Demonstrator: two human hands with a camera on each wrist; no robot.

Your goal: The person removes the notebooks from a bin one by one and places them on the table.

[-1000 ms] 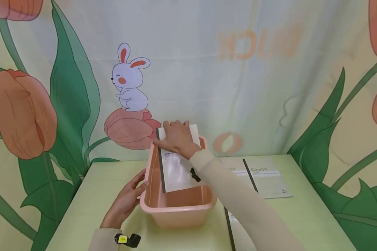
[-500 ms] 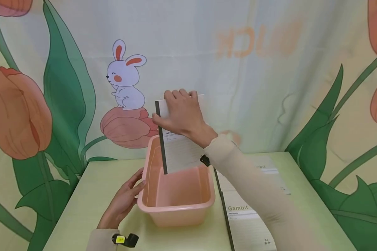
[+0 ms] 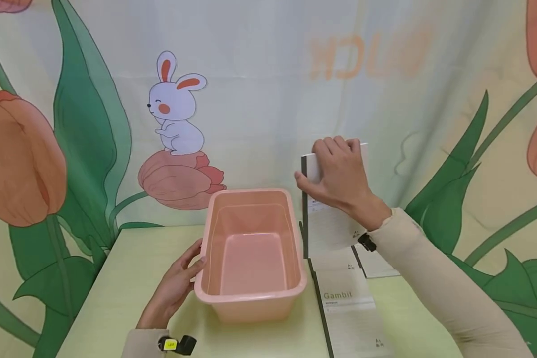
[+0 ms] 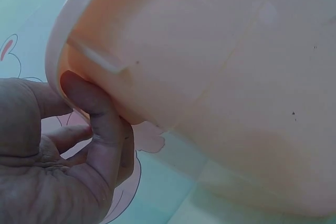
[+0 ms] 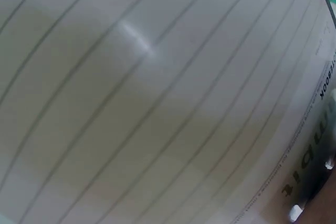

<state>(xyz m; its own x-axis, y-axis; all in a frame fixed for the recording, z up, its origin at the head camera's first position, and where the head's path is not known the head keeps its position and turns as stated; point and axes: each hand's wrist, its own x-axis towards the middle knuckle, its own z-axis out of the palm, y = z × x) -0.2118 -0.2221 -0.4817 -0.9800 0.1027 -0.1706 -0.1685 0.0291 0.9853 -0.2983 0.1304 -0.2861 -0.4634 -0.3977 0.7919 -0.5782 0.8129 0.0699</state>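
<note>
My right hand (image 3: pixel 342 174) grips a white lined notebook (image 3: pixel 328 226) with a dark spine by its top edge. The notebook hangs upright above others lying on the table, and its lined cover (image 5: pixel 157 103) fills the right wrist view. To the left stands a pink plastic basin (image 3: pixel 252 298), with nothing inside it. My left hand (image 3: pixel 176 281) holds the basin's left rim; in the left wrist view the thumb (image 4: pixel 86 95) bends over the rim and the other fingers lie on the outer side.
Right of the basin lies a notebook marked Gambit (image 3: pixel 349 303). Behind it are another notebook (image 3: pixel 333 261), partly covered by the held one, and a further notebook (image 3: pixel 378 263) at the right. A printed curtain (image 3: pixel 259 99) hangs behind the table (image 3: pixel 130 268).
My right hand has lifted the notebook up out of the basin and carried it right, over the notebooks on the table. The left hand stays on the basin's rim.
</note>
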